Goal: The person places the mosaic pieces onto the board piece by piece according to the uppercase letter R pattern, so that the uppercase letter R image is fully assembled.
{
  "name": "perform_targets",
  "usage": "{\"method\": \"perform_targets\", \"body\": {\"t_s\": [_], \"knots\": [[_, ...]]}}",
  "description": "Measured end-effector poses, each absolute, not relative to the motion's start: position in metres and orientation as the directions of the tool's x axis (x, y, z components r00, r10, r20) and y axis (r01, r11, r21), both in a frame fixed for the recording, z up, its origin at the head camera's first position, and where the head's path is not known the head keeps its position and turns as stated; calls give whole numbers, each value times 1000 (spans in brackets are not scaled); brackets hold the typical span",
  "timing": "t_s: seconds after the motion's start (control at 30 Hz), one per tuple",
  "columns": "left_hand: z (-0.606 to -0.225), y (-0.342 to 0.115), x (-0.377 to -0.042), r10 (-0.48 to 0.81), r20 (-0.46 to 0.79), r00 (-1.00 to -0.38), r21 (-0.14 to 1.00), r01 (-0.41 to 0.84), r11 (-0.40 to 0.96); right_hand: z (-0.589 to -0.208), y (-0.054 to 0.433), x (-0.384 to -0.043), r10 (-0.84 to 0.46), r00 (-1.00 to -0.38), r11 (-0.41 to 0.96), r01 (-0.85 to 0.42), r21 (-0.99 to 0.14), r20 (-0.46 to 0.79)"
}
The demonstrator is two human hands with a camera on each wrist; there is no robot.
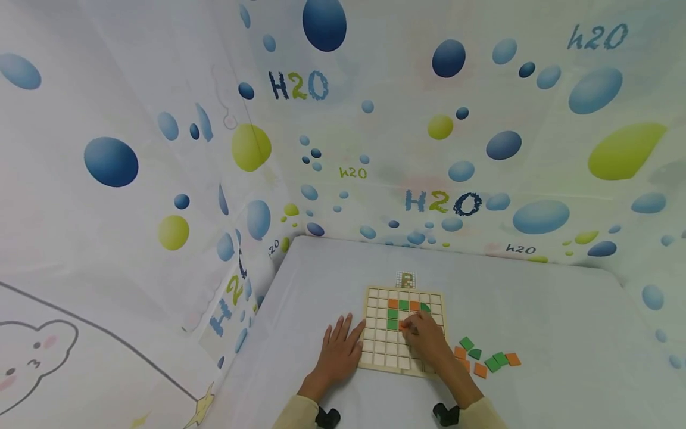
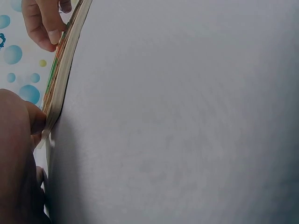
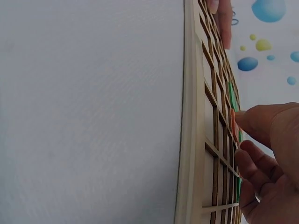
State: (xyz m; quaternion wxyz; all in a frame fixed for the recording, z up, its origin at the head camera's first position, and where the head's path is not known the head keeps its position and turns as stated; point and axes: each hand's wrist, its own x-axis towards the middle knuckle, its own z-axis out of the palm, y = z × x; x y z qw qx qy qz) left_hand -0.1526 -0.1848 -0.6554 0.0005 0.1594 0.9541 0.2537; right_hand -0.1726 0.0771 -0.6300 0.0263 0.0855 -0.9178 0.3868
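Table [image 1: 536, 310]: white, bearing all. Board [image 1: 377, 348]: wooden grid, lying flat between the hands, its long axis running away from the person. Left hand [image 1: 336, 351]: flat, fingers straight, resting against the board's left edge, holding nothing. Right hand [image 1: 426, 336]: over the board's middle, fingertips [image 3: 247, 122] curled down onto an orange tile [image 1: 403, 325], apparently pinching it; the grip is partly hidden. Loose tiles [image 1: 485, 356]: green and orange, just right of the right hand. Card [image 1: 405, 279]: beyond the board.
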Motion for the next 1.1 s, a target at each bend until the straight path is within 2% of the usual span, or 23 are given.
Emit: {"method": "perform_targets", "body": {"t_s": [0.33,0.53,0.7,0.9,1.1], "knots": [[-656,-185,-153,308,90,-947,474,313,823,-618,101,-156,-75,-994,655,-106,-748,76],[-658,-187,-154,311,111,-944,467,326,822,-619,128,-149,-7,-997,711,-56,-701,73],[-658,-187,-154,315,106,-943,466,327,822,-623,155,-144,61,-998,738,42,-674,5],[-661,-187,-155,313,101,-944,461,323,827,-634,188,-140,76,-997,775,81,-627,-34],[-664,-186,-155,315,126,-941,461,337,821,-629,205,-133,91,-993,777,120,-618,-79]]}}
